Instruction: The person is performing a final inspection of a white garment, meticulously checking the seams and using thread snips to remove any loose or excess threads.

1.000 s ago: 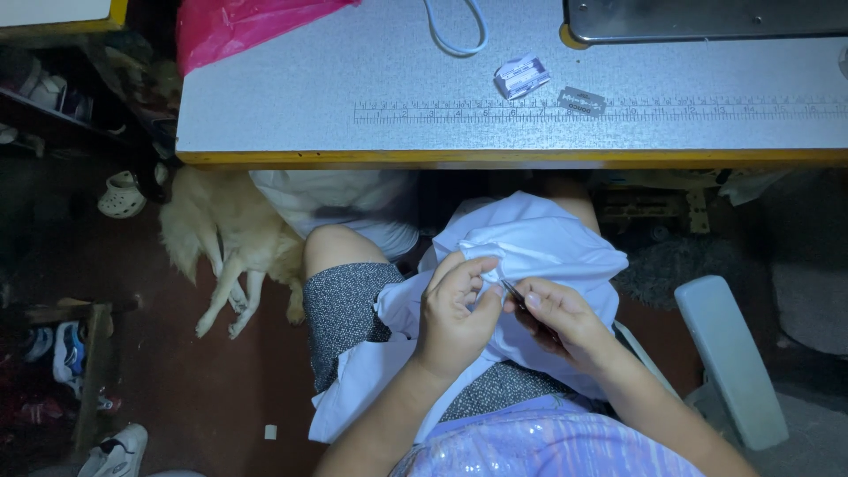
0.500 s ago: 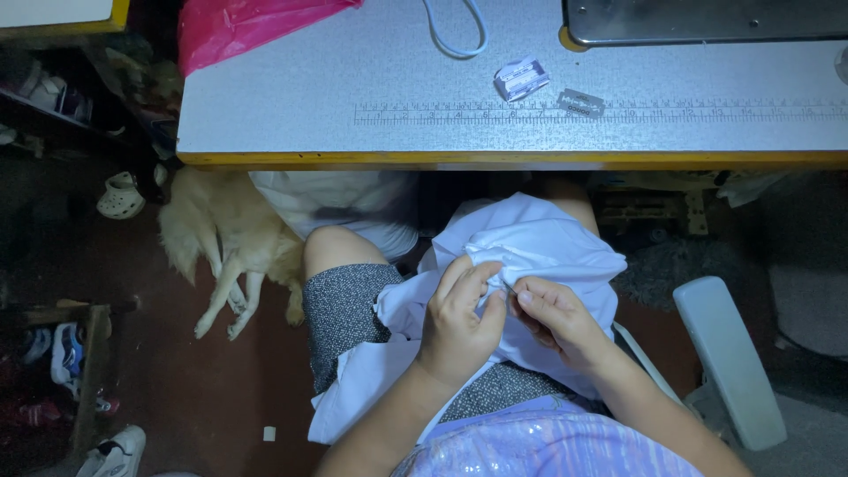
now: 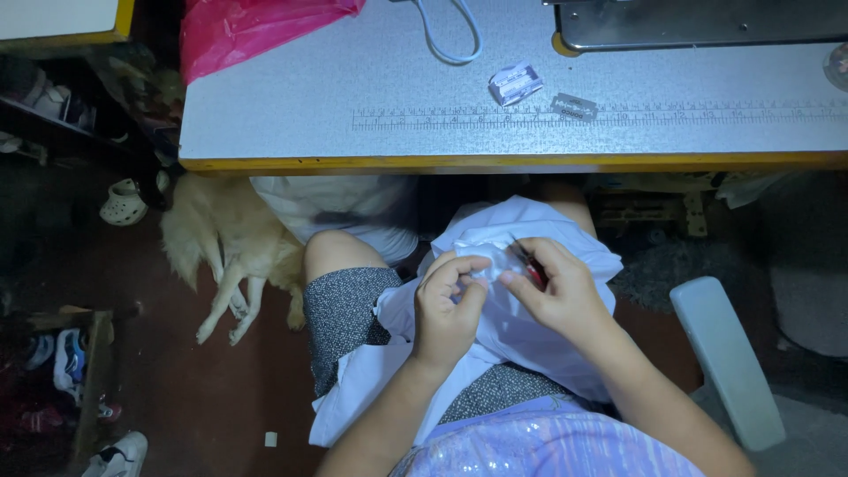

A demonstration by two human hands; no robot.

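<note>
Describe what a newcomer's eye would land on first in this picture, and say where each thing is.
First, the left hand and right hand pinching a white cloth bunched on the person's lap, centre frame. Next, the pale dog lying on the floor under the table's left end. Then the pink bag on the grey table, top left.

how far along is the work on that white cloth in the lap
Done: nothing finished is visible. In hand: the left hand pinches a fold of the white cloth while the right hand works at the same spot with a small reddish tool. Left: cannot tell; the razor blade on the table lies untouched.
</note>
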